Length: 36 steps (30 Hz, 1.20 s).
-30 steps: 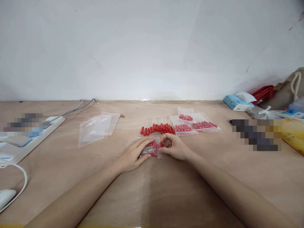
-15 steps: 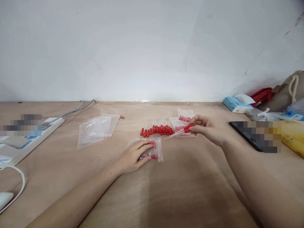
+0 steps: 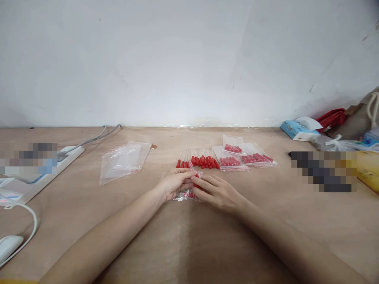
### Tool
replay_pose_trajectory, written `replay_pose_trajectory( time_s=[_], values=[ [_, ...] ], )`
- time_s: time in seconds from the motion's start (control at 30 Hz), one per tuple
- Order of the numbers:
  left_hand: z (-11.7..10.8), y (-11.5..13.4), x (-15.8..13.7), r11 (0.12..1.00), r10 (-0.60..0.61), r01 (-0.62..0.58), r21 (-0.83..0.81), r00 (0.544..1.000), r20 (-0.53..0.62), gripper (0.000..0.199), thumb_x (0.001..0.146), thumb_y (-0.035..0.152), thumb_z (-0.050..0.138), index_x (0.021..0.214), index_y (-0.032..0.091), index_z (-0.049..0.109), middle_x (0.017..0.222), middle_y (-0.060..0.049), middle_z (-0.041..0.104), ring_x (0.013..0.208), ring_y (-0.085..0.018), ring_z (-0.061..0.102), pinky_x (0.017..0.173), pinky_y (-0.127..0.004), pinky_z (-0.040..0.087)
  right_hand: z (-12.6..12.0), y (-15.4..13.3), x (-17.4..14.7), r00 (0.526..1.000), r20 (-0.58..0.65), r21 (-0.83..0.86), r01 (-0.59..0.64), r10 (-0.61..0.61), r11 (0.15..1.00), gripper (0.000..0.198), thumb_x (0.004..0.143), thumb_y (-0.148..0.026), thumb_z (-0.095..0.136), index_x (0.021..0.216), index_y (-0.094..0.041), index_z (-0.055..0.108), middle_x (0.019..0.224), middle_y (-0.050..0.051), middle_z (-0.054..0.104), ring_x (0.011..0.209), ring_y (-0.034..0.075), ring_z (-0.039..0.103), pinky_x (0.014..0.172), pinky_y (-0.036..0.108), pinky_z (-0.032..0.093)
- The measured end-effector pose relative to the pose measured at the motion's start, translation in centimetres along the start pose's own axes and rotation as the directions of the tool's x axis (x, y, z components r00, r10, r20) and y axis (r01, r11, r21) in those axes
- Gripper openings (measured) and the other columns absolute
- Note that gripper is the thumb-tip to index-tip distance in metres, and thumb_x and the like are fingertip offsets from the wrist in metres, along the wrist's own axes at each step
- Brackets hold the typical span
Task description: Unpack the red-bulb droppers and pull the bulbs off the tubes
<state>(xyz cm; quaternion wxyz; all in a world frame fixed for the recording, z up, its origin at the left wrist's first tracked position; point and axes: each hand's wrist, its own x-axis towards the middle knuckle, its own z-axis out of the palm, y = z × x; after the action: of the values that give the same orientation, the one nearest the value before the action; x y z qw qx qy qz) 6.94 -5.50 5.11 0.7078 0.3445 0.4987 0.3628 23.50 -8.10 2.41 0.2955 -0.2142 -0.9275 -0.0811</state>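
Observation:
My left hand [image 3: 174,184] is closed on the edge of a clear zip-lock bag [image 3: 181,197] low over the table, with a red bulb showing inside it. Against the bag's mouth, my right hand [image 3: 217,191] pinches a red-bulbed dropper [image 3: 196,181]; the fingers hide most of it. Just beyond the hands lies a row of loose droppers [image 3: 204,161], red bulbs toward me and clear tubes pointing away. To their right rest filled bags of droppers [image 3: 230,161], overlapping one another.
Flat unfilled zip bags [image 3: 126,159] lie at the left. A power strip [image 3: 69,157] with cables is on the far left. On the right are a blue tissue box [image 3: 299,131], a blurred dark object [image 3: 322,173] and a yellow packet [image 3: 368,165]. A wall closes off the back.
My right hand has moved left and down, bringing the dropper to the bag. My left hand has gone from lying on the bag to gripping its edge. More filled bags are uncovered.

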Motion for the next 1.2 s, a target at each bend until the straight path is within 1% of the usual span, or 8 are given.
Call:
replay_pose_trajectory(
  time_s=[0.13, 0.23, 0.33, 0.57, 0.8, 1.0, 1.13, 1.2],
  values=[
    [-0.9, 1.4, 1.3, 0.992, 0.051, -0.045, 0.12, 0.998, -0.042, 0.011, 0.066, 0.016, 0.07, 0.072, 0.012, 0.061, 0.068, -0.002, 0.065, 0.061, -0.009, 0.062, 0.065, -0.021, 0.052, 0.3, 0.5, -0.7, 0.999, -0.038, -0.03, -0.025, 0.024, 0.999, 0.027, 0.085, -0.016, 0.041, 0.109, -0.024, 0.051, 0.115, 0.008, 0.056, 0.1, 0.018, 0.054, 0.084, 0.037, 0.045],
    [-1.8, 3.7, 3.5, 0.955, 0.149, -0.125, 0.269, 0.986, -0.069, 0.019, 0.061, 0.018, 0.073, 0.072, 0.013, 0.059, 0.064, -0.001, 0.064, 0.061, -0.011, 0.062, 0.068, -0.025, 0.052, 0.7, 0.9, -1.6, 0.971, -0.166, 0.022, -0.169, 0.17, 0.985, 0.035, 0.083, -0.019, 0.047, 0.118, -0.023, 0.043, 0.111, 0.009, 0.056, 0.101, 0.019, 0.053, 0.082, 0.036, 0.045],
    [-2.2, 5.6, 6.1, 0.937, 0.154, -0.114, 0.329, 0.983, -0.1, 0.025, 0.054, 0.016, 0.077, 0.07, 0.014, 0.057, 0.058, 0.001, 0.061, 0.06, -0.011, 0.062, 0.067, -0.024, 0.051, 1.1, 1.2, -2.4, 0.928, -0.235, 0.101, -0.272, 0.289, 0.957, 0.043, 0.08, -0.018, 0.049, 0.121, -0.022, 0.037, 0.106, 0.01, 0.056, 0.098, 0.019, 0.052, 0.082, 0.036, 0.046],
    [-1.9, 5.7, 9.5, 0.885, 0.11, -0.046, 0.463, 0.988, -0.112, 0.026, 0.052, 0.014, 0.077, 0.063, 0.013, 0.053, 0.056, -0.001, 0.06, 0.055, -0.013, 0.061, 0.062, -0.025, 0.051, 1.5, 1.3, -2.5, 0.935, -0.192, 0.136, -0.276, 0.298, 0.952, 0.046, 0.079, -0.015, 0.049, 0.123, -0.022, 0.034, 0.108, 0.009, 0.052, 0.101, 0.019, 0.05, 0.085, 0.038, 0.045],
    [-2.2, 5.7, 8.9, 0.79, 0.194, -0.071, 0.609, 0.971, -0.139, 0.032, 0.056, 0.009, 0.074, 0.078, 0.012, 0.051, 0.057, 0.0, 0.059, 0.052, -0.012, 0.059, 0.059, -0.023, 0.05, 1.5, 1.3, -2.4, 0.936, -0.2, 0.129, -0.266, 0.288, 0.955, 0.047, 0.078, -0.013, 0.048, 0.122, -0.021, 0.035, 0.108, 0.01, 0.052, 0.099, 0.019, 0.05, 0.083, 0.037, 0.045],
    [-2.4, 5.7, 8.2, 0.628, 0.296, -0.077, 0.775, 0.944, -0.146, 0.037, 0.062, 0.015, 0.07, 0.092, 0.013, 0.05, 0.058, 0.001, 0.059, 0.05, -0.014, 0.059, 0.053, -0.024, 0.047, 1.5, 1.2, -2.2, 0.941, -0.197, 0.119, -0.255, 0.275, 0.96, 0.039, 0.079, -0.012, 0.046, 0.117, -0.019, 0.041, 0.105, 0.01, 0.054, 0.096, 0.019, 0.051, 0.081, 0.035, 0.045],
    [-2.5, 5.3, 7.4, 0.496, 0.407, -0.12, 0.86, 0.907, -0.108, 0.032, 0.062, 0.021, 0.069, 0.09, 0.014, 0.055, 0.065, -0.001, 0.062, 0.056, -0.016, 0.06, 0.058, -0.025, 0.046, 1.6, 1.4, -2.3, 0.935, -0.141, 0.073, -0.319, 0.327, 0.945, 0.019, 0.08, -0.013, 0.044, 0.094, -0.018, 0.054, 0.084, 0.006, 0.06, 0.079, 0.016, 0.051, 0.071, 0.031, 0.042],
    [-2.8, 4.5, 5.9, 0.407, 0.488, -0.203, 0.891, 0.872, -0.025, 0.026, 0.066, 0.024, 0.066, 0.089, 0.016, 0.057, 0.069, 0.0, 0.062, 0.064, -0.015, 0.06, 0.064, -0.024, 0.045, 1.7, 1.5, -2.3, 0.917, -0.127, 0.067, -0.371, 0.377, 0.926, 0.012, 0.078, -0.013, 0.046, 0.08, -0.018, 0.057, 0.071, 0.003, 0.058, 0.07, 0.015, 0.049, 0.066, 0.029, 0.039]
  ],
)
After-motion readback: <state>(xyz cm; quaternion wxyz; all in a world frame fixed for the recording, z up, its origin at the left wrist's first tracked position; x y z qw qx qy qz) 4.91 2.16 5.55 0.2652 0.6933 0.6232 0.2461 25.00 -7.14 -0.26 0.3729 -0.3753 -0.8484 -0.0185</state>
